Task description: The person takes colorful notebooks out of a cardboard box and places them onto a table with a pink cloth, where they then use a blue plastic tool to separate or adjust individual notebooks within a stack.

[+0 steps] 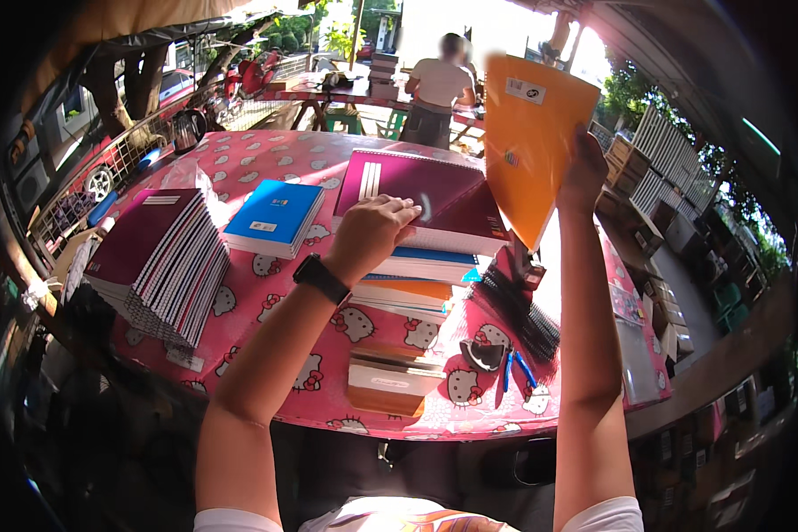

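- An orange notebook [530, 146] is up in the air, well above the far right part of the table, held near its lower edge so its long axis runs roughly upright, tilted a little to the right.
- The right hand [583, 168] has it: the fingers are closed around the lower right edge of the cover, arm stretched up and away from the body.
- The left hand [370, 235] lies palm down on the maroon notebook [417, 191] that tops the middle stack [412, 284]; its fingers are spread flat and loosely curled over the cover, pressing on it rather than gripping anything.
- So the orange notebook sits up and to the right of that stack, above the stack's right end, with the right hand by far the nearer one.
- Further left on the pink cartoon-cat table [266, 146] lies a small pile of blue notebooks [273, 217], then a tall slanted stack of maroon spiral notebooks [160, 266].
- Near the front edge are a brown packet [390, 381], black binding coils [525, 310] and blue pens [516, 368].
- Another person [436, 93] stands at a far table, back turned.
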Available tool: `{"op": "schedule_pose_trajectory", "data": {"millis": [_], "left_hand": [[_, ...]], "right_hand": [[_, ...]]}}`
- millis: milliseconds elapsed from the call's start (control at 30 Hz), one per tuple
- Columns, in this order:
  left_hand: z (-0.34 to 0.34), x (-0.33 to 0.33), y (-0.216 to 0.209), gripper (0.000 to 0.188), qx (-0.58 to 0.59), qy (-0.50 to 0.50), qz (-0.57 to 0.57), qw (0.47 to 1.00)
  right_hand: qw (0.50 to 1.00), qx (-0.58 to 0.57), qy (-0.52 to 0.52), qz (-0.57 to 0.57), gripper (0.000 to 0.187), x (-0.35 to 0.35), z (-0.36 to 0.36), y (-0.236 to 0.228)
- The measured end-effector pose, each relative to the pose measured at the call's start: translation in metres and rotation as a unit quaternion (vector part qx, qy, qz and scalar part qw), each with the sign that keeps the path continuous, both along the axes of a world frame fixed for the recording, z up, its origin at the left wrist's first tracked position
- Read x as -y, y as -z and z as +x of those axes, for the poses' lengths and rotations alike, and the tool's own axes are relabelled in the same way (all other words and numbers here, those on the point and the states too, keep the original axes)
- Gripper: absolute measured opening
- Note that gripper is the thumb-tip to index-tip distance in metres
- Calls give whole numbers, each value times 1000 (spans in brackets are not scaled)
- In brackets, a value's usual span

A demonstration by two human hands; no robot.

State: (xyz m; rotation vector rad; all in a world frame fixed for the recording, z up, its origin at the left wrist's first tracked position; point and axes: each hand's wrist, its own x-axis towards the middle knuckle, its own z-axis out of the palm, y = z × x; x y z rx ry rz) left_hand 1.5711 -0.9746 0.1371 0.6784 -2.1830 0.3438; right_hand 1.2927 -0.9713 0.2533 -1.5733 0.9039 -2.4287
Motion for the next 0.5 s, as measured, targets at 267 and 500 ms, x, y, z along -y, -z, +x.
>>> {"op": "schedule_pose_trajectory", "data": {"millis": [267,500], "left_hand": [[2,14,-36,27,29,13,174,984],[-21,0,-51,52,140,-3,149,979]], "right_hand": [[990,119,-67,-18,35,-73,-94,-24],[996,86,1,4,30,-149,-116,4]]}}
